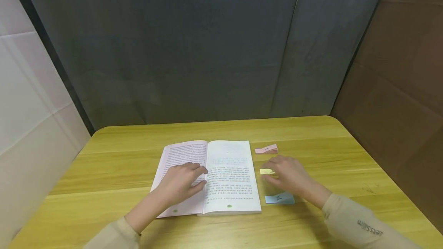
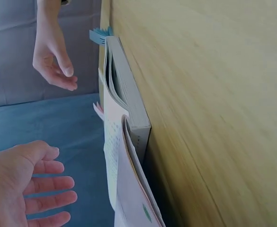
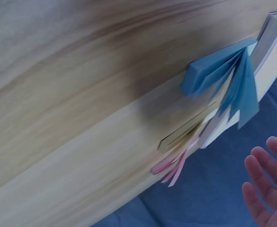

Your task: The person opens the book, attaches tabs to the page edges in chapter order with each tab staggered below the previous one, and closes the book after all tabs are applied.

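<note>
An open book (image 1: pixel 231 180) lies on the table, its left page tinted pink and its right page white. Over its left page and middle fold is my left hand (image 1: pixel 181 181); in the left wrist view that hand (image 2: pixel 29 184) has loosely extended fingers and holds nothing. To the right of the book are three sticky note pads: pink (image 1: pixel 266 149), yellow (image 1: pixel 265 171) and blue (image 1: pixel 279 198). My right hand (image 1: pixel 290 174) hovers at the yellow pad and partly covers it. Seen from the right wrist, its fingers (image 3: pixel 266 175) are spread and empty, and the blue pad's (image 3: pixel 214 73) sheets fan upward.
The wooden table (image 1: pixel 114 172) has rounded far corners. A dark grey panel (image 1: pixel 190 49) stands behind it, with a pale panel (image 1: pixel 31 87) on the left and a brown one (image 1: pixel 398 80) on the right.
</note>
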Tool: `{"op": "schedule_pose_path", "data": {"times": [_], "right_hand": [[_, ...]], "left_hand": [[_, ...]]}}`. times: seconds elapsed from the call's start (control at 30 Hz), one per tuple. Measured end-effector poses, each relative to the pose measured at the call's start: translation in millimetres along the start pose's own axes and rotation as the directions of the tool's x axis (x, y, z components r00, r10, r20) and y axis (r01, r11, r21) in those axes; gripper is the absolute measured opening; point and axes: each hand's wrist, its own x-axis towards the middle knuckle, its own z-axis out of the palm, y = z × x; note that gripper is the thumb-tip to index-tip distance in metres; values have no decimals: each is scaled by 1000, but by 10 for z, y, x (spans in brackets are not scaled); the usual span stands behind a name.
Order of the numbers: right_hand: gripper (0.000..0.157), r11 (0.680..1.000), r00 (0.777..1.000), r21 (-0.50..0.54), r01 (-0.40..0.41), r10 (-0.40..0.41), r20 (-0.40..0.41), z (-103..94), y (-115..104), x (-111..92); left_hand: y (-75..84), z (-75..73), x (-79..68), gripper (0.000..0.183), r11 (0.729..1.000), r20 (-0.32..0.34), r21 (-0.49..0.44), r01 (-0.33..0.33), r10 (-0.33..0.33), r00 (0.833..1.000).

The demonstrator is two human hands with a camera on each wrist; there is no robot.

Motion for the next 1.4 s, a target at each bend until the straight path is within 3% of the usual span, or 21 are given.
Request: {"op": "schedule_pose_path", "data": {"times": [0.63,1.03,1.4], "right_hand": [[23,998,998,-8,-63,62,-31,89,235,-17],[23,993,992,12,-118,118,-32,150,374,-21],[28,967,968,63,-246,242,57,169,469,25]], "left_hand": [[153,97,392,20,999,69,-33,-35,37,997],[214,235,675,21,998,116,-53,-41,47,992],[285,413,990,22,997,186,-67,-22,35,982]]}}
